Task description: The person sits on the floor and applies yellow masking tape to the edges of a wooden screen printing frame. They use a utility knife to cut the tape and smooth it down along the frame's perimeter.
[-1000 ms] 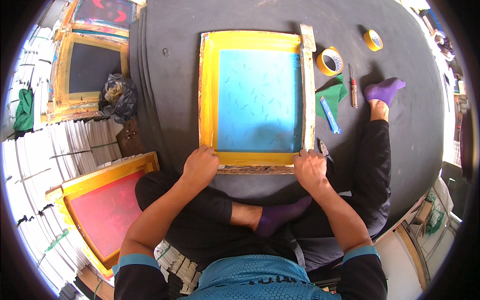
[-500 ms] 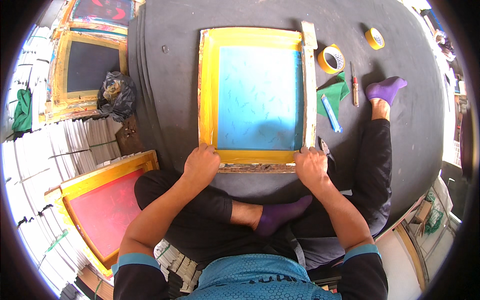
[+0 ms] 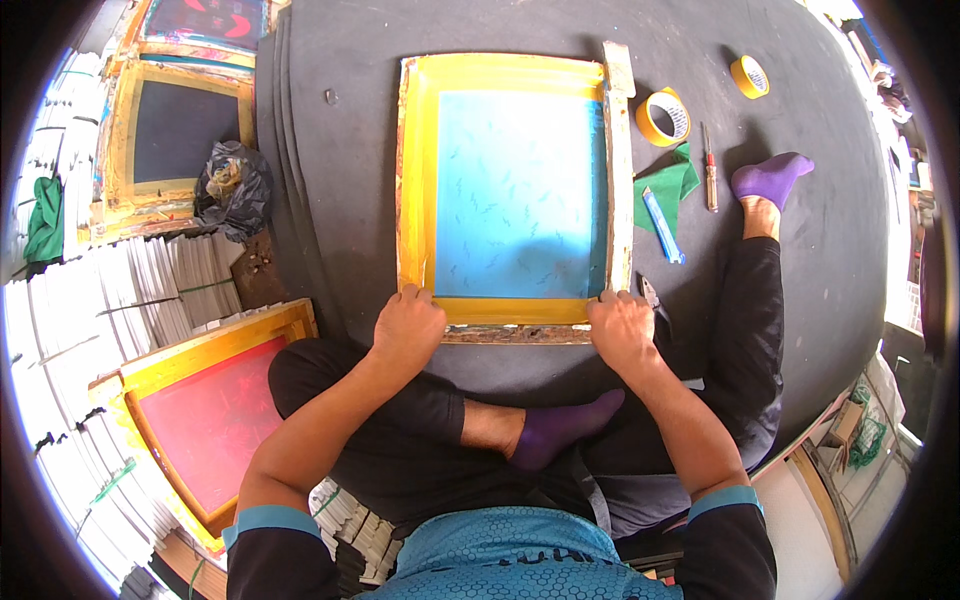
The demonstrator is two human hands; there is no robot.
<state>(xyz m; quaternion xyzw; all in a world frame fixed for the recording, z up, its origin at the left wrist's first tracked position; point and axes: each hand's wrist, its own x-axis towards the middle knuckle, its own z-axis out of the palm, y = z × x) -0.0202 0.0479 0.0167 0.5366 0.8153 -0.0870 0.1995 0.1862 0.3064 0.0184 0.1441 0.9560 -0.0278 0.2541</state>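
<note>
A screen printing frame (image 3: 518,336) lies in front of me on the dark mat, its wood worn and stained. Yellow tape (image 3: 420,180) lines the inner border around a blue mesh (image 3: 515,200) with small dark marks. At the near left corner my left hand (image 3: 408,328) is closed over the frame's edge, fingers curled onto the tape. My right hand (image 3: 622,325) grips the near right corner in the same way. A wooden strip (image 3: 619,150) runs along the frame's right side. Both thumbs are mostly hidden.
Right of the frame lie two yellow tape rolls (image 3: 663,118), a green cloth (image 3: 680,172), a blue cutter (image 3: 662,228), a screwdriver (image 3: 711,180) and pliers (image 3: 653,298). Leftward are a black plastic bag (image 3: 235,190), a pink-meshed frame (image 3: 215,425) and white paper stacks (image 3: 75,330).
My left hand has shifted very slightly to the right along the near edge. The frame's near edge sits a touch farther away; my right hand has hardly moved.
</note>
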